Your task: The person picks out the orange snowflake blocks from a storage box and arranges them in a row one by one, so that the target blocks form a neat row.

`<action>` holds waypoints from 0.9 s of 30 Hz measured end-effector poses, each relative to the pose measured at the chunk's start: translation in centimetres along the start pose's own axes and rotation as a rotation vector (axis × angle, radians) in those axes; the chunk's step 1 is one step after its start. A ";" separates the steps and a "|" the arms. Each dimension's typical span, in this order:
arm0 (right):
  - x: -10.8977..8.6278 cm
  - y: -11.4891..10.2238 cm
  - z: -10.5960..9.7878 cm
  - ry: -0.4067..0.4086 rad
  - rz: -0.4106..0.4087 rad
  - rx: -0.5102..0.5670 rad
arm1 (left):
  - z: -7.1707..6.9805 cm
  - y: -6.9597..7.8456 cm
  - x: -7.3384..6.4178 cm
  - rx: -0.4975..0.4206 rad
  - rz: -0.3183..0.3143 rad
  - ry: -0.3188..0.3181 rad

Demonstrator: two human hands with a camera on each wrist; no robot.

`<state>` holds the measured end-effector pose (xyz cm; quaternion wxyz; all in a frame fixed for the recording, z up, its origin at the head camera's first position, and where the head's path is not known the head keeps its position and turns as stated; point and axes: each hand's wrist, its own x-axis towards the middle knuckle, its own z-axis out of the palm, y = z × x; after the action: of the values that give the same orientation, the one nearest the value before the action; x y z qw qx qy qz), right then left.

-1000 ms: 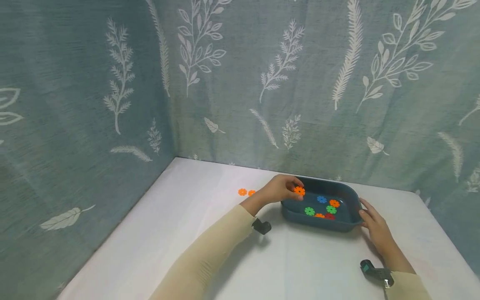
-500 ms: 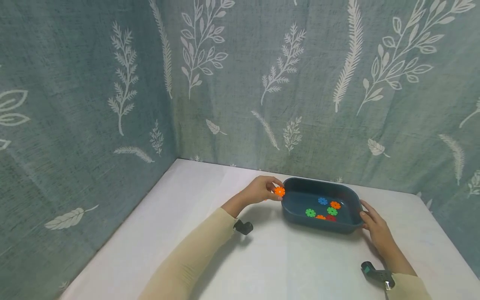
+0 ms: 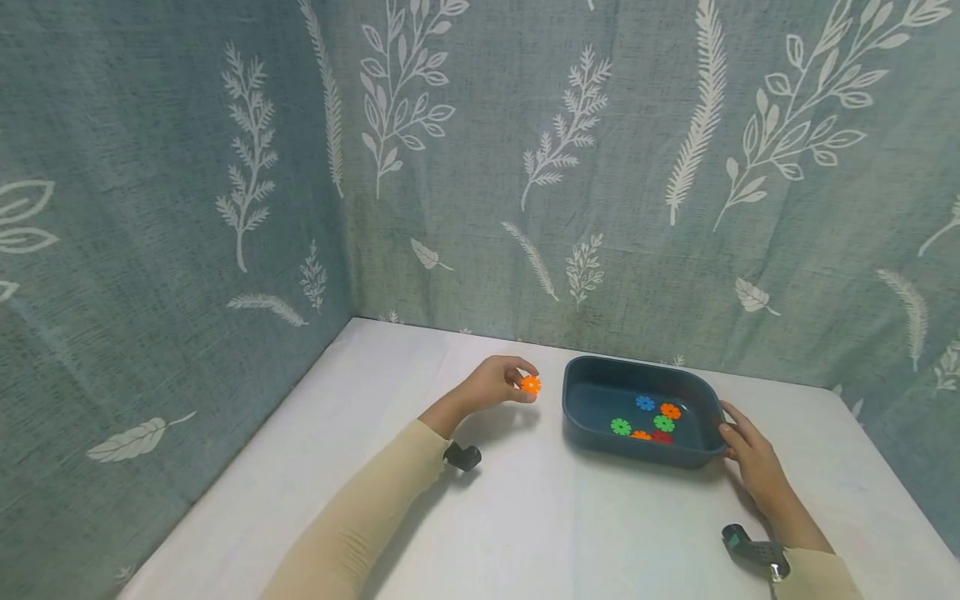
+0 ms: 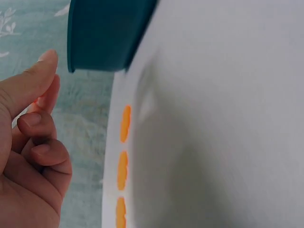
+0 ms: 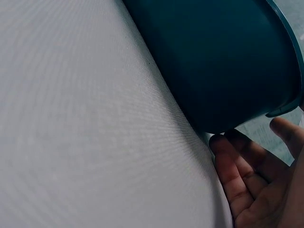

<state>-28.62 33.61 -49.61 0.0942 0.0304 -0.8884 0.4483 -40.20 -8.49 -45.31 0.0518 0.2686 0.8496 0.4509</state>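
In the head view my left hand point(image 3: 491, 383) pinches an orange flower-shaped disc point(image 3: 531, 384) between thumb and fingers, above the table left of the dark blue tray point(image 3: 637, 450). The left wrist view shows the left hand's thumb and curled fingers; the held disc is mostly hidden there. Below that hand, several orange discs point(image 4: 122, 170) lie in a row on the table, hidden in the head view. My right hand point(image 3: 756, 458) touches the tray's right end, and its fairly straight fingers point(image 5: 232, 183) rest against the outer wall.
Inside the tray lie a blue disc point(image 3: 645, 403), a red disc point(image 3: 662, 437), green discs point(image 3: 664, 423) and orange discs point(image 3: 671, 411). White cloth point(image 3: 525, 517) covers the table. A patterned green curtain point(image 3: 480, 167) stands behind it and on the left.
My left hand has moved left with the orange disc, from over the tray's left end to above the table. The right hand stays at the tray.
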 end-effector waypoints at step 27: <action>0.0 -0.1 0.0 0.000 0.006 -0.005 | -4.1 -4.8 -2.5 0.075 -0.090 0.122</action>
<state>-28.60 33.55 -49.49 0.0929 0.0275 -0.8896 0.4463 -41.44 -14.93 -47.09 0.0101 0.2038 0.8786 0.4318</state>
